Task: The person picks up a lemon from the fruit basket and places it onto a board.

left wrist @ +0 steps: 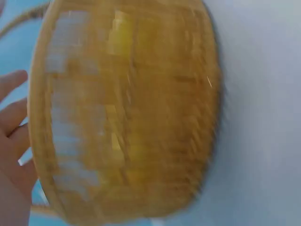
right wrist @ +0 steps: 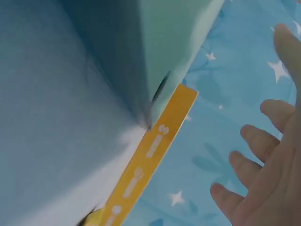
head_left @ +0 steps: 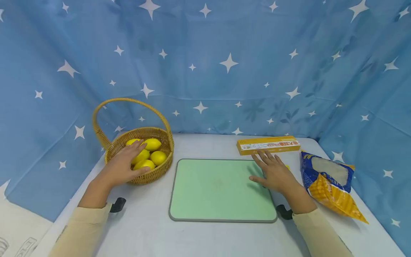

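Note:
My left hand [head_left: 123,164] hovers with fingers spread over the near left side of a wicker basket [head_left: 157,175]. Several yellow lemons [head_left: 158,157] lie in the basket, partly covered by the hand. In the left wrist view the basket's woven side [left wrist: 155,103] is blurred, with the fingers beyond its rim. My right hand [head_left: 277,175] is spread above the right edge of a green cutting board [head_left: 218,189] with a grey border. In the right wrist view the fingers [right wrist: 256,141] are apart and hold nothing.
A long yellow box [head_left: 269,144] lies behind the board's right end. At the right lies a blue and orange bag [head_left: 330,185]. Something small and yellow [head_left: 288,167] is mostly hidden behind the right hand. A blue starred curtain [head_left: 205,71] hangs behind the white table [head_left: 144,228].

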A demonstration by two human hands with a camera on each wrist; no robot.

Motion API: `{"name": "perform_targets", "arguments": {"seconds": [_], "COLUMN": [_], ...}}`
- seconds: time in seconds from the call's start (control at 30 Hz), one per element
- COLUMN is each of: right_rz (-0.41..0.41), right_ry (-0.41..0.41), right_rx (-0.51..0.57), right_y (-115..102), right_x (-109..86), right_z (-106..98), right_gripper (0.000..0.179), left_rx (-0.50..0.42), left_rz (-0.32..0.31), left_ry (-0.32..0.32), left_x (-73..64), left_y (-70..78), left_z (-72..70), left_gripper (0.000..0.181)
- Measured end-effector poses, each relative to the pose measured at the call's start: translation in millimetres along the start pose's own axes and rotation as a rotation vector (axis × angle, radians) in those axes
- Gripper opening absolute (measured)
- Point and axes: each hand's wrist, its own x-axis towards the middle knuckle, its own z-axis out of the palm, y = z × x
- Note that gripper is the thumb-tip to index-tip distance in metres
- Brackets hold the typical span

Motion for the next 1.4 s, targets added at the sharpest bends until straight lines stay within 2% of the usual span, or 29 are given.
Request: {"name": "perform_targets", "arguments": {"seconds": [0.07,0.17,0.3,0.4,0.47,0.57,0.8,0.93,1.2,1.4], "right_rz": [-0.027,-0.086,-0.186,-0.271,-0.318,-0.377,-0.457,-0.489,-0.483,-0.527], "right_ry": [-0.014,-0.021,-0.047,-0.096,-0.135,-0.173,-0.156,-0.154,-0.153,-0.129], "right_rx": [0.024,0.073,0.132,0.145,0.143,0.124,0.113,0.113,0.167,0.187], "right_y": [-6,-18,-41,-64,-79,-100,-146,-170,-209,-237], "right_x": [1.4,6.8,24.5,45.9,59.3,75.2,106.7,125.6,152.5,174.9], "right_z": [1,-4,-17,-23,-23,-21,-22,-24,-21,-19], "right_gripper": [0.092,0.087,0.080,0.076,0.074,0.072,0.066,0.064,0.058,0.053], "left_rx": [-0.135,-0.344,-0.613,-0.879,-1.042,-1.173,-1.494,-1.507,-1.487,-1.461], "left_rz": [-0.047,-0.139,-0.262,-0.376,-0.454,-0.525,-0.495,-0.465,-0.471,-0.525], "left_ry": [0.089,0.276,0.536,0.618,0.632,0.605,0.575,0.545,0.514,0.498], "left_x": [-11.4,-29.2,-46.6,-53.6,-54.1,-56.9,-61.1,-60.4,-58.1,-57.7], "left_y": [-19.0,-41.2,-59.3,-67.7,-71.9,-74.2,-72.0,-73.4,-72.8,-73.0], "left_z": [-0.3,3.9,12.7,21.8,29.3,38.0,44.4,42.2,44.7,43.2], "left_gripper": [0.072,0.054,0.043,0.047,0.052,0.056,0.054,0.057,0.063,0.065]}}
